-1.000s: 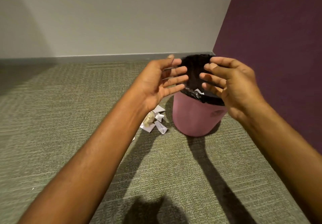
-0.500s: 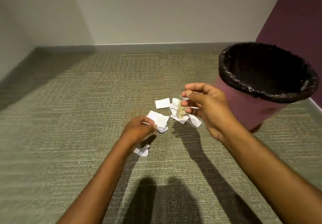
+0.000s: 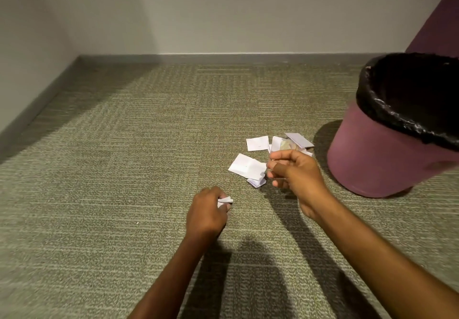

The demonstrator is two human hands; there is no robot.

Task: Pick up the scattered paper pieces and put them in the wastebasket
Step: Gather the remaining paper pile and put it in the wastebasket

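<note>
I see the wastebasket (image 3: 377, 159) at three o'clock cut off by the right edge, so its far rim and right wall are out of view. Its black liner (image 3: 409, 90) swallows the inside; I cannot tell what lies in it. My left hand (image 3: 207, 213) is curled over a small white paper scrap (image 3: 224, 200), and only a corner pokes out past the fingers. My right hand (image 3: 295, 174) covers part of the paper pile (image 3: 258, 154) at one o'clock; whether its grip pinches a piece I cannot tell. A crumpled tan scrap (image 3: 285, 144) in the pile is too blurred to identify. Both forearms run off the bottom edge.
</note>
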